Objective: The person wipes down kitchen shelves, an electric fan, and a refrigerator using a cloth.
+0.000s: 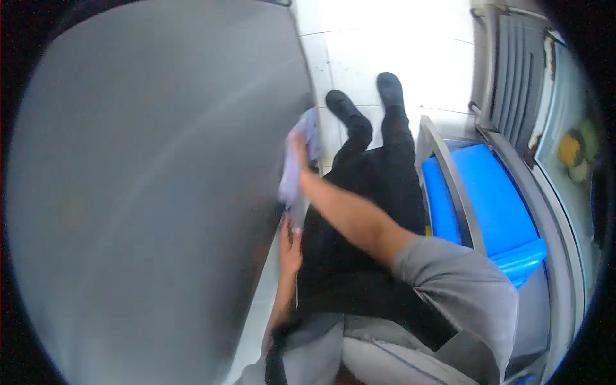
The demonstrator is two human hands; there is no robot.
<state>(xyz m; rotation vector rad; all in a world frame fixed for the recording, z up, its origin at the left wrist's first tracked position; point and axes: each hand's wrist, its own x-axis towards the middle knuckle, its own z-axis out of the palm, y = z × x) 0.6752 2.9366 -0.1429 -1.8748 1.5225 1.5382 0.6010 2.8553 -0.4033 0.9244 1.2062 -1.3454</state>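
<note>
A pale lilac cloth (292,176) lies bunched along the edge of a large grey surface (160,160). My right hand (299,151) is on the cloth, gripping it against that edge; motion blurs its fingers. Just below the cloth's lower end is my left hand (290,247), its fingers stretched out and slightly apart beside the surface's edge. Whether its fingertips touch the cloth or the edge I cannot tell. Nothing shows in the left hand.
At my right stands a metal frame (457,186) with bright blue containers or covers (491,199) in it. Behind it is a glass-fronted unit (571,186) with yellow and green items inside. White floor tiles (391,45) lie around my dark shoes (389,90).
</note>
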